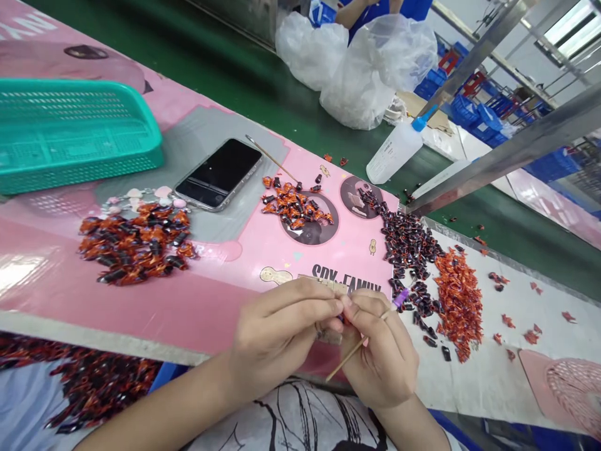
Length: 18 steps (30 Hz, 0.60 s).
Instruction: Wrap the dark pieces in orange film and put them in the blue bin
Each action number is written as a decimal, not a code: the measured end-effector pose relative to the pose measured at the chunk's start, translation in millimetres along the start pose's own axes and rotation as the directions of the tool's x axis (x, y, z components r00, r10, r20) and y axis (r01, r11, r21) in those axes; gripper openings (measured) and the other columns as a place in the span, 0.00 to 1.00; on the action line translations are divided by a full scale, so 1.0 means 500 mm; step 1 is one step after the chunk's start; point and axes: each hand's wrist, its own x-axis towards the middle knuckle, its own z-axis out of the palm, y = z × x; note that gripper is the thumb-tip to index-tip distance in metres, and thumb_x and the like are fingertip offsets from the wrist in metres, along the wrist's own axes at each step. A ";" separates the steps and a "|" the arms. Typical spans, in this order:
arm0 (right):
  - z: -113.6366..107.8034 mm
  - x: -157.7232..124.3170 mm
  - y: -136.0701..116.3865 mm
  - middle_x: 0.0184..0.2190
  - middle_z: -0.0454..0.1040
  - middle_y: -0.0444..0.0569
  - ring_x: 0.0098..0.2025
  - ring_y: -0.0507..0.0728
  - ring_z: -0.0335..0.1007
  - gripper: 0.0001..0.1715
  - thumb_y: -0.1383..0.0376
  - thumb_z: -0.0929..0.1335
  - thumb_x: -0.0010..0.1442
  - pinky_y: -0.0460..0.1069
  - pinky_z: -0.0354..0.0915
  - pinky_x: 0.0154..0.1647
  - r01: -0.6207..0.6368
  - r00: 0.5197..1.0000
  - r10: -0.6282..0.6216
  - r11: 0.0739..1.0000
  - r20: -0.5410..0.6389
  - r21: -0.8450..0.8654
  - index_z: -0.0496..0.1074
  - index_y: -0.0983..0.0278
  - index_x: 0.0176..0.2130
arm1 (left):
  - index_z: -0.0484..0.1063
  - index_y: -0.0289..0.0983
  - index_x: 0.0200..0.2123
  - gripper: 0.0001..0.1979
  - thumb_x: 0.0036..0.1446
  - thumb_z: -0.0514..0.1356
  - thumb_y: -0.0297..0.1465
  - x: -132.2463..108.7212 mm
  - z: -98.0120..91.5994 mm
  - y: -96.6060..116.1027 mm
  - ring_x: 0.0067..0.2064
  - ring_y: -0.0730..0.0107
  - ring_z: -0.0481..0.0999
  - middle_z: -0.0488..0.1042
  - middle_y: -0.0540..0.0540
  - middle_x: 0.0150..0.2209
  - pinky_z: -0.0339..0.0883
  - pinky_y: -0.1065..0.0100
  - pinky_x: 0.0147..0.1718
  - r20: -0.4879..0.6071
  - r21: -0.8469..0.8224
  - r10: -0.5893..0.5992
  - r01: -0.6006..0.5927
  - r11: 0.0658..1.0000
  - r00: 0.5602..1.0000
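A heap (89,382) of dark and orange pieces lies nearest, at the person's lower left below the board edge. Just beyond it the two hands meet at the near edge of a pink board (235,294). The left hand (282,332) is clenched, fingertips pressed toward the right thumb; whatever it pinches is hidden. The right hand (382,357) grasps a thin stick (348,357) between thumb and fingers; the stick slants from below the hands up to a purple tip (400,297), which hangs near the dark pile.

To the right lies a white mat (488,376). On it an orange pile (457,300) lies just beside a dark pile (408,250) that spreads back onto the board, with loose bits scattered further right.

On the board, a mixed pile (136,244) sits at left, well apart from a smaller pile (295,207) at centre. A phone (220,173) lies face up between them, further back, and a second stick (272,160) lies just beside it.

A teal basket (79,172) stands at far left. Behind the board runs a green belt (211,69); on it a white bottle (397,150) with a blue cap lies tilted, just in front of clear plastic bags (357,62). A metal rail (507,153) slants across the right.
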 end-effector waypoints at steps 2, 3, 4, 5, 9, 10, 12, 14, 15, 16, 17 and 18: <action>-0.003 -0.006 0.001 0.32 0.78 0.52 0.35 0.56 0.76 0.14 0.76 0.68 0.64 0.52 0.76 0.32 0.019 1.000 -0.019 1.000 0.003 -0.017 0.73 0.66 0.49 | 0.81 0.43 0.38 0.16 0.56 0.63 0.16 -0.009 0.008 0.001 0.32 0.70 0.82 0.83 0.48 0.32 0.77 0.72 0.31 -0.014 0.019 -0.012 0.012 1.000 1.000; -0.005 -0.007 0.002 0.32 0.79 0.52 0.36 0.56 0.76 0.13 0.76 0.68 0.65 0.52 0.76 0.32 0.022 1.000 -0.022 1.000 0.011 -0.012 0.73 0.66 0.48 | 0.81 0.43 0.38 0.16 0.56 0.64 0.16 -0.011 0.012 0.001 0.31 0.69 0.82 0.83 0.49 0.31 0.77 0.71 0.31 -0.012 0.018 -0.023 0.023 1.000 1.000; -0.009 -0.007 0.003 0.32 0.79 0.52 0.36 0.56 0.76 0.12 0.75 0.68 0.65 0.52 0.77 0.32 0.016 1.000 -0.017 1.000 0.020 0.007 0.73 0.65 0.48 | 0.81 0.43 0.37 0.15 0.56 0.64 0.17 -0.012 0.015 0.001 0.31 0.69 0.82 0.83 0.49 0.31 0.77 0.71 0.31 -0.006 0.010 -0.036 0.036 0.999 0.999; -0.012 -0.008 0.004 0.32 0.79 0.52 0.36 0.56 0.77 0.10 0.74 0.67 0.67 0.51 0.77 0.33 -0.001 0.999 0.000 0.999 0.033 0.035 0.73 0.65 0.47 | 0.81 0.43 0.37 0.14 0.56 0.65 0.17 -0.012 0.017 0.000 0.31 0.69 0.82 0.83 0.49 0.31 0.77 0.71 0.31 0.003 -0.004 -0.052 0.052 0.999 0.999; -0.023 -0.009 0.011 0.36 0.80 0.52 0.39 0.57 0.78 0.11 0.67 0.70 0.67 0.52 0.78 0.39 -0.101 0.993 0.090 0.986 0.081 0.133 0.73 0.63 0.50 | 0.80 0.42 0.36 0.10 0.57 0.65 0.21 -0.010 0.021 -0.001 0.33 0.67 0.82 0.83 0.47 0.32 0.77 0.70 0.32 0.017 -0.079 -0.153 0.153 0.985 0.988; -0.025 -0.009 0.013 0.37 0.80 0.52 0.40 0.57 0.78 0.13 0.66 0.71 0.65 0.53 0.78 0.40 -0.117 0.991 0.106 0.983 0.082 0.139 0.72 0.63 0.50 | 0.80 0.42 0.36 0.09 0.58 0.65 0.21 -0.010 0.022 -0.001 0.33 0.66 0.82 0.83 0.47 0.31 0.77 0.70 0.31 0.009 -0.089 -0.172 0.172 0.981 0.985; -0.027 -0.011 0.018 0.37 0.79 0.52 0.40 0.57 0.78 0.16 0.66 0.74 0.63 0.52 0.77 0.40 -0.127 0.990 0.117 0.980 0.075 0.152 0.73 0.63 0.50 | 0.80 0.42 0.37 0.09 0.58 0.65 0.21 -0.010 0.022 -0.001 0.33 0.67 0.82 0.83 0.47 0.32 0.76 0.71 0.31 0.009 -0.079 -0.171 0.171 0.982 0.985; -0.029 -0.010 0.023 0.35 0.79 0.52 0.39 0.57 0.78 0.14 0.66 0.73 0.63 0.51 0.76 0.38 -0.113 0.992 0.103 0.980 0.069 0.161 0.73 0.64 0.48 | 0.79 0.43 0.40 0.12 0.58 0.64 0.21 -0.007 0.020 -0.004 0.34 0.67 0.82 0.83 0.47 0.33 0.77 0.71 0.33 0.046 -0.009 -0.110 0.111 0.994 0.993; -0.030 -0.009 0.026 0.34 0.78 0.51 0.38 0.56 0.77 0.12 0.65 0.73 0.63 0.51 0.76 0.37 -0.108 0.992 0.097 0.981 0.077 0.163 0.73 0.64 0.47 | 0.79 0.43 0.42 0.12 0.59 0.63 0.21 -0.003 0.019 -0.006 0.34 0.66 0.82 0.83 0.47 0.34 0.77 0.71 0.34 0.078 0.043 -0.062 0.058 0.997 0.995; -0.032 -0.008 0.029 0.33 0.78 0.50 0.37 0.56 0.77 0.10 0.64 0.72 0.64 0.51 0.75 0.37 -0.109 0.991 0.095 0.980 0.091 0.164 0.74 0.63 0.46 | 0.78 0.43 0.43 0.12 0.60 0.62 0.22 0.001 0.018 -0.008 0.35 0.66 0.82 0.83 0.46 0.34 0.77 0.70 0.35 0.114 0.096 -0.001 -0.010 0.995 0.993; -0.034 -0.006 0.031 0.33 0.78 0.50 0.36 0.56 0.77 0.09 0.63 0.72 0.65 0.51 0.75 0.36 -0.116 0.989 0.099 0.979 0.108 0.165 0.74 0.63 0.45 | 0.77 0.42 0.44 0.12 0.61 0.61 0.22 0.006 0.017 -0.012 0.35 0.66 0.82 0.83 0.45 0.35 0.77 0.69 0.35 0.149 0.146 0.063 -0.085 0.986 0.987; -0.035 -0.005 0.033 0.32 0.78 0.50 0.35 0.56 0.77 0.09 0.61 0.71 0.66 0.50 0.75 0.36 -0.126 0.987 0.106 0.978 0.125 0.167 0.74 0.62 0.45 | 0.76 0.41 0.45 0.11 0.63 0.59 0.23 0.011 0.017 -0.015 0.34 0.65 0.82 0.82 0.44 0.34 0.77 0.69 0.34 0.181 0.189 0.123 -0.158 0.969 0.976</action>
